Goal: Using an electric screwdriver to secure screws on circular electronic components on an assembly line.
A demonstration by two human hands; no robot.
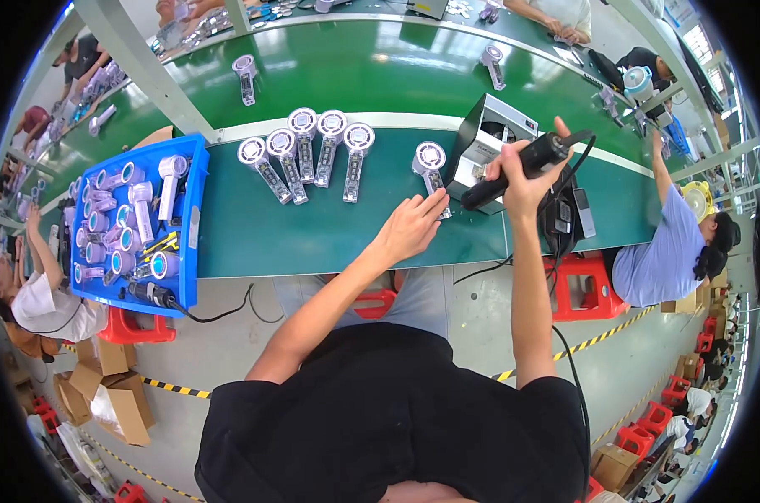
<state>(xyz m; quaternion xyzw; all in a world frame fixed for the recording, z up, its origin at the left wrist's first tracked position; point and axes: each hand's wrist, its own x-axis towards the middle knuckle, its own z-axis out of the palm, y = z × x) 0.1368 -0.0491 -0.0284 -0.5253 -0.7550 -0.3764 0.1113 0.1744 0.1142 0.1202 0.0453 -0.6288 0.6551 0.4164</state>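
My right hand (pixel 524 178) is wrapped around a black electric screwdriver (pixel 489 191), whose cable runs off to the right. The driver slants down to the left, its front end beside a grey and black box-shaped machine (pixel 468 151). On the green bench, a pale purple handheld fan (pixel 430 157) lies with its round head away from me and the inside of its handle showing. My left hand (pixel 407 232) holds the lower end of that handle, the fingers partly covering it. Several similar fans (pixel 359 138) with uncovered handles lie in a group to the left.
A blue bin (pixel 194 226) full of fan parts and another black driver stands at the left. Beyond a white rail runs a green belt (pixel 355 71) carrying more fans. A black power adapter (pixel 557 220) with cables lies to the right. A person in blue (pixel 665 251) sits at far right.
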